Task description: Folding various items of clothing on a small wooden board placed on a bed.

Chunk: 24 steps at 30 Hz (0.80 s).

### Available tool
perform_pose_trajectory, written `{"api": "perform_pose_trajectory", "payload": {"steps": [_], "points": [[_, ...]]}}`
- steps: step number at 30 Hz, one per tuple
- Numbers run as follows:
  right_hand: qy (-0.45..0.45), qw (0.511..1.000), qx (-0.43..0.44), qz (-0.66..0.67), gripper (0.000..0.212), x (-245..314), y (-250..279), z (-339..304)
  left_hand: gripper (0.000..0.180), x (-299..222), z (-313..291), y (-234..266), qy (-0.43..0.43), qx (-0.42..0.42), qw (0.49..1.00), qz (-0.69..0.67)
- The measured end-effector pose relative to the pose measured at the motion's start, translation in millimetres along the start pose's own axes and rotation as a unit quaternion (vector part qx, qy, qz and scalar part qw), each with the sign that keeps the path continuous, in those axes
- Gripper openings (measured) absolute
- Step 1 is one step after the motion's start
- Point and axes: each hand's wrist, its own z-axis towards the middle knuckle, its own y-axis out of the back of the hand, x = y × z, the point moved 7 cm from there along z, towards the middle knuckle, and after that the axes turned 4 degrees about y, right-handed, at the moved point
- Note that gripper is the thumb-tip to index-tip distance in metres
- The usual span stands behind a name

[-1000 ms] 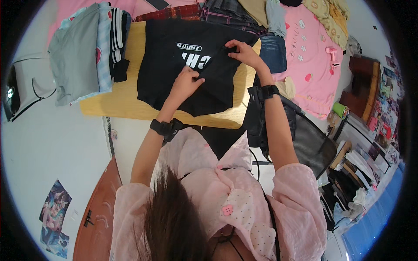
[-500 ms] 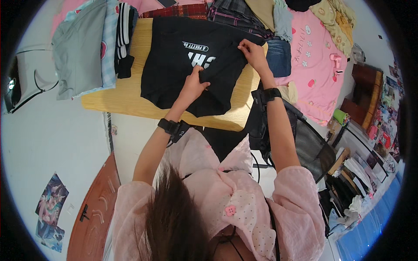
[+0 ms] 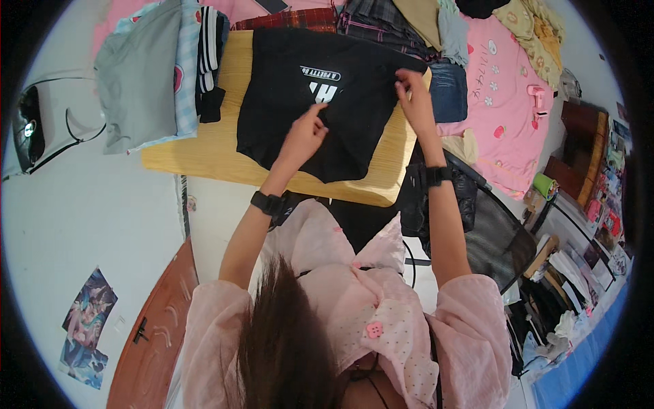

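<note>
A black top with a white print (image 3: 286,116) lies folded on a light wooden table (image 3: 174,155), its lower edge uneven towards me. My left hand (image 3: 304,138) is over its lower middle, index finger stretched towards the print and the other fingers loosely bent, with nothing visible in them. At the top's right edge is my right hand (image 3: 417,105), its fingers extended and apart by the upper right corner of the cloth. Whether those fingertips touch the fabric is hard to tell.
Left on the table is a pile of folded clothes (image 3: 139,95). Folded plaid clothing (image 3: 381,31) and blue jeans (image 3: 447,92) lie beyond and to the right, beside a pink bedspread (image 3: 501,146). A black mesh chair (image 3: 501,235) stands close at my right.
My right hand has loosened from its pinch at the top's right edge, and its fingers are now straighter. My left hand's fingers have spread from the cloth. The view has shifted slightly.
</note>
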Motion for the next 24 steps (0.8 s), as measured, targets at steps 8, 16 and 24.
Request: {"api": "perform_pose_trajectory", "payload": {"steps": [8, 16, 24], "points": [[-0.244, 0.950, 0.193, 0.028, 0.032, -23.3, -42.5, -109.8, 0.039, 115.5, -38.2, 133.0, 0.078, -0.355, 0.912, 0.192], [-0.201, 0.966, 0.108, 0.125, 0.055, 37.1, -62.6, -131.0, 0.059, 89.3, -39.4, 116.5, 0.117, -0.197, 0.972, 0.059], [-0.167, 0.984, -0.004, 0.061, 0.055, 45.8, -32.4, -139.6, 0.041, 42.2, -60.1, 117.5, 0.007, -0.104, 0.993, 0.060]]}}
